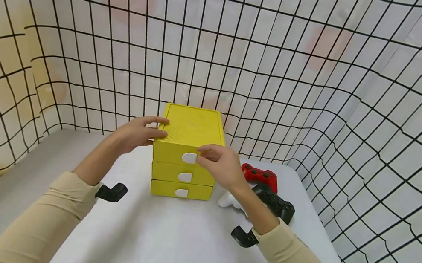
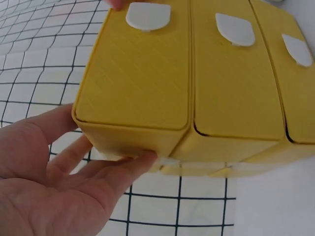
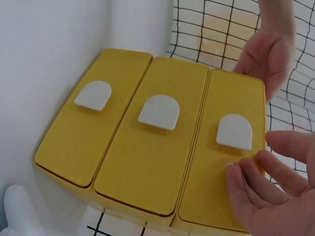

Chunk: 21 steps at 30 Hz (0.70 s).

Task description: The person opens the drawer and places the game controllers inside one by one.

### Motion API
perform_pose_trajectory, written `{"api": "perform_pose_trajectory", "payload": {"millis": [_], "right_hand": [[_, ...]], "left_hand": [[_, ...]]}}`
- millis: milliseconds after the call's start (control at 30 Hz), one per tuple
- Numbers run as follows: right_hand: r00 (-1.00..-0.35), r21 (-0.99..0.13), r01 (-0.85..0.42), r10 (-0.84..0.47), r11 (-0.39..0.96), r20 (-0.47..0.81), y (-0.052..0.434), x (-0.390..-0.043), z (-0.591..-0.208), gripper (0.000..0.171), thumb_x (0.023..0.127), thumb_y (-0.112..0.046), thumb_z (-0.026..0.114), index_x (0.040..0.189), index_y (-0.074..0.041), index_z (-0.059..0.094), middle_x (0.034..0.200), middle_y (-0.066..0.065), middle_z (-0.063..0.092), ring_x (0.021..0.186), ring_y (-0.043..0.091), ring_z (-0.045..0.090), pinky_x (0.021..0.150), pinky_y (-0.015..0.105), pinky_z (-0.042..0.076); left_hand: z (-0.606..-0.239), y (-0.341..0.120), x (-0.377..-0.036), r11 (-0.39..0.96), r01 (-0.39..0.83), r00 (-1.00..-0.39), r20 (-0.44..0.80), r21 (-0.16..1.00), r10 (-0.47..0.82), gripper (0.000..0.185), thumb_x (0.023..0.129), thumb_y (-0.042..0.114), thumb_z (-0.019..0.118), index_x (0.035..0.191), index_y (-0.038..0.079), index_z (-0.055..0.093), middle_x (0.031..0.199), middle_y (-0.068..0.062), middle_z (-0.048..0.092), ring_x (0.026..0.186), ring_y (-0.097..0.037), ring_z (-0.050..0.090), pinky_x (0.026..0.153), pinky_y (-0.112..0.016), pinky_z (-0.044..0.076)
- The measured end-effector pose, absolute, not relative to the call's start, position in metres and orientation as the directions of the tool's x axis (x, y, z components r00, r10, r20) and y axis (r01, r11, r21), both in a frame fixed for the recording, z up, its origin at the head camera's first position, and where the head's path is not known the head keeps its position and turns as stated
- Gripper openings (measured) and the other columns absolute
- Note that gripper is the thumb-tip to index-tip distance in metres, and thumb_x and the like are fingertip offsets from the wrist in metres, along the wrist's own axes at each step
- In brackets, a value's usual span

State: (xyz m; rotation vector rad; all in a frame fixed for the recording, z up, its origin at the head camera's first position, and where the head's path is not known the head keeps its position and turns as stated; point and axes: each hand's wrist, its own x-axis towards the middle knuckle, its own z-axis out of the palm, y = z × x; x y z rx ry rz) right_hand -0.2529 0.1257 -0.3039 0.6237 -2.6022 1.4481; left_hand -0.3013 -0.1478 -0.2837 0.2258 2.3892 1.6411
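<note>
Sitting mid-table [image 1: 184,240], the yellow drawer box [image 1: 191,133] stands upright, long axis vertical, its three fronts facing the person, with gamepads just right of it. Left hand [image 1: 139,134] lies flat-fingered, bracing the box's top-left edge, so I'd keep that pressure on. Right hand [image 1: 219,162], fingers relaxed, touches the top drawer's white tab [image 1: 189,158]; best to pull it straight out.

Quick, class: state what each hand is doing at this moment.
Left hand: open, fingers resting on the yellow drawer box.
Right hand: open, fingertips at the top drawer's white handle.

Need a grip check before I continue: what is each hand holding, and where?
Left hand steadies the yellow drawer box at its top left corner. Right hand fingertips touch the top drawer's white tab, not gripping.
</note>
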Motion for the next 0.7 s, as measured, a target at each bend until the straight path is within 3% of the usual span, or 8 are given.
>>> {"api": "perform_pose_trajectory", "payload": {"millis": [367, 700], "right_hand": [[-0.912, -0.808, -0.397, -0.285, 0.436, 0.295, 0.120, -0.258, -0.311, 0.018, 0.094, -0.014, 0.072, 0.111, -0.010, 0.078, 0.112, 0.005, 0.077, 0.102, 0.022, 0.074, 0.090, 0.039, 0.060], [-0.916, -0.796, -0.397, -0.257, 0.457, 0.310, 0.116, -0.262, -0.314, 0.011, 0.093, -0.011, 0.073, 0.102, -0.009, 0.080, 0.107, 0.005, 0.077, 0.095, 0.020, 0.074, 0.084, 0.035, 0.061]], "left_hand": [[-0.291, -0.157, -0.307, 0.358, 0.016, -0.964, -0.081, 0.933, 0.254, 0.056, 0.098, 0.027, 0.070, 0.150, 0.021, 0.051, 0.143, -0.012, 0.058, 0.127, -0.028, 0.059, 0.110, -0.044, 0.047], [-0.296, -0.161, -0.308, 0.341, 0.030, -0.961, -0.066, 0.939, 0.268, 0.058, 0.096, 0.031, 0.072, 0.149, 0.022, 0.052, 0.140, -0.011, 0.062, 0.114, -0.017, 0.064, 0.101, -0.034, 0.054]]}}
